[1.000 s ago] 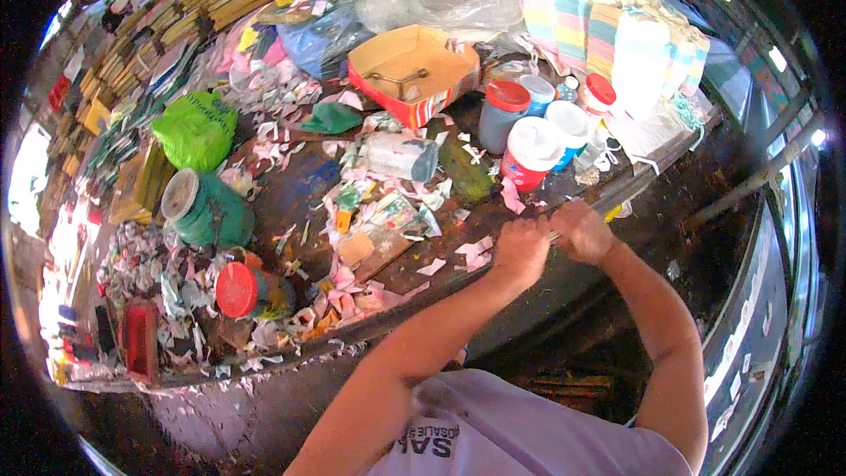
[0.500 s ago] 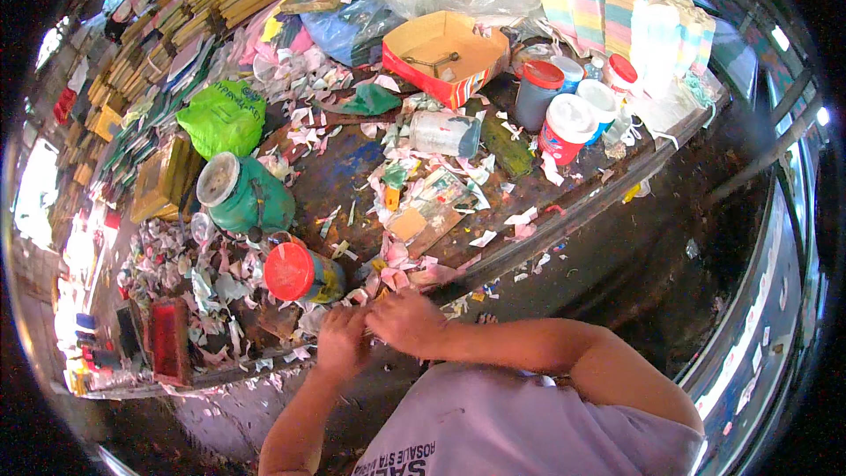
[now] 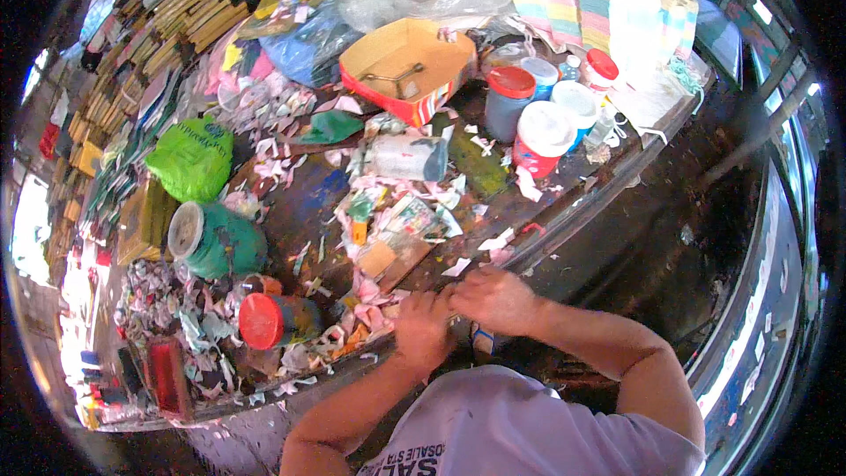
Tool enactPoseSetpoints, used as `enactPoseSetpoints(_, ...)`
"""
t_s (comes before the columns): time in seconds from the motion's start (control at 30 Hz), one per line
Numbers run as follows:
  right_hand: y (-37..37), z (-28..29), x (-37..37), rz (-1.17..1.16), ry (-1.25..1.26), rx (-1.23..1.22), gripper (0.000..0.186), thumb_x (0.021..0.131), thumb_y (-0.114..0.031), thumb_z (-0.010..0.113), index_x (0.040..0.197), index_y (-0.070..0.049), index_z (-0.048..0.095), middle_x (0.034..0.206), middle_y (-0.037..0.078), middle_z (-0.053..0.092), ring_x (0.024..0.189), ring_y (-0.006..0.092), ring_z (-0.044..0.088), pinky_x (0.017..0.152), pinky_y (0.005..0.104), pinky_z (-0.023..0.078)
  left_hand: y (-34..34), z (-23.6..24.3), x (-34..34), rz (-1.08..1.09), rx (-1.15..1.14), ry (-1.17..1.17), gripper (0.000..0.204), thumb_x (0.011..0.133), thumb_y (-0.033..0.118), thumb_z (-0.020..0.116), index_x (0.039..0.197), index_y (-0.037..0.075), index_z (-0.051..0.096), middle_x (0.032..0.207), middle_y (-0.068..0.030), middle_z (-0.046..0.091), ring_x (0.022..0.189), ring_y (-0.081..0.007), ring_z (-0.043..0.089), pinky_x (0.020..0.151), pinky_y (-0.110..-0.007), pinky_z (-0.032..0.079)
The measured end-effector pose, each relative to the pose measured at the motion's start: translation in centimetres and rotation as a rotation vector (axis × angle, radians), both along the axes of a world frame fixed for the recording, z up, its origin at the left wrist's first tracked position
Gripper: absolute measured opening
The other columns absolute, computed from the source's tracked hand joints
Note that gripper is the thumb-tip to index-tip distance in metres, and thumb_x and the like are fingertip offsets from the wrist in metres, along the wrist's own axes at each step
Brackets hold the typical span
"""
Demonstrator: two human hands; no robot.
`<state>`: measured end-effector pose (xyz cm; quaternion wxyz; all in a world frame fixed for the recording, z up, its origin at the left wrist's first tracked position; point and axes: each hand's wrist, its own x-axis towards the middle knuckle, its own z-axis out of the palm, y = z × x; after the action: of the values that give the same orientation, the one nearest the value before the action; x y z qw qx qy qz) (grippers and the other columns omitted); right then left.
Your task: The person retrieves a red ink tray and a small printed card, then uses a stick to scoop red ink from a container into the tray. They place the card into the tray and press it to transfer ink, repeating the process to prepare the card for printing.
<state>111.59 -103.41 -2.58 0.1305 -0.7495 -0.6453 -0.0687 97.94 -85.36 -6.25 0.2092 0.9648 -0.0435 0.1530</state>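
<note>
At the table's near edge my left hand (image 3: 425, 330) and my right hand (image 3: 495, 300) meet side by side, fingers curled in and pressed together. Whatever they grip, if anything, is hidden behind the fingers. Pink and white paper scraps (image 3: 374, 301) lie just left of my left hand. Beyond the hands a small wooden board (image 3: 407, 259) lies flat among more scraps. A jar with a red lid (image 3: 262, 321) rests tilted to the left. Behind it stands a green plastic jar (image 3: 231, 241) with its pale round end facing me.
A lime-green bag (image 3: 191, 160) and an open cardboard box (image 3: 388, 55) sit farther back. Paint tubs, including a red one with a white lid (image 3: 539, 143), stand at right beside striped cloth stacks (image 3: 560, 0). A red wooden tray (image 3: 167, 379) is at lower left.
Both hands have moved right along the table edge, away from the red-lidded jar, and remain together. The view has shifted, so the table's things appear farther left and mostly lower.
</note>
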Motion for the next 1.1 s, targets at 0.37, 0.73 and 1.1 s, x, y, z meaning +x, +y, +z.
enactPoseSetpoints(0.37, -20.3, 1.8, 20.3, -0.197, -0.149, 0.009, 0.025, 0.083, -0.018, 0.075, 0.107, -0.014, 0.07, 0.099, 0.005, 0.072, 0.098, 0.033, 0.07, 0.09, 0.0505, 0.057, -21.2, 0.1, 25.1, -0.078, -0.058, -0.111, 0.039, 0.08, 0.009, 0.078, 0.118, 0.002, 0.07, 0.101, -0.0158, 0.074, 0.098, -0.0365, 0.073, 0.086, -0.052, 0.055)
enactPoseSetpoints(0.73, -11.9, 0.3, 11.2, -0.114, -0.122, 0.02, 0.011, 0.086, -0.017, 0.07, 0.094, -0.011, 0.065, 0.09, 0.01, 0.069, 0.092, 0.0342, 0.07, 0.086, 0.0503, 0.055, -11.1, -0.7, 14.0, -0.091, 0.084, -0.123, 0.048, 0.084, 0.009, 0.07, 0.131, 0.001, 0.07, 0.106, -0.0165, 0.076, 0.098, -0.0366, 0.074, 0.085, -0.052, 0.054)
enactPoseSetpoints(1.1, 13.0, -0.9, -13.6, 0.062, -0.024, 0.174, 0.015, 0.094, -0.021, 0.066, 0.103, -0.01, 0.07, 0.099, 0.007, 0.073, 0.094, 0.0259, 0.072, 0.099, 0.0476, 0.054, 13.2, 0.7, -14.7, 0.069, 0.058, 0.096, 0.069, 0.071, 0.004, 0.079, 0.139, 0.002, 0.068, 0.114, -0.0168, 0.073, 0.108, -0.0416, 0.068, 0.096, -0.055, 0.054)
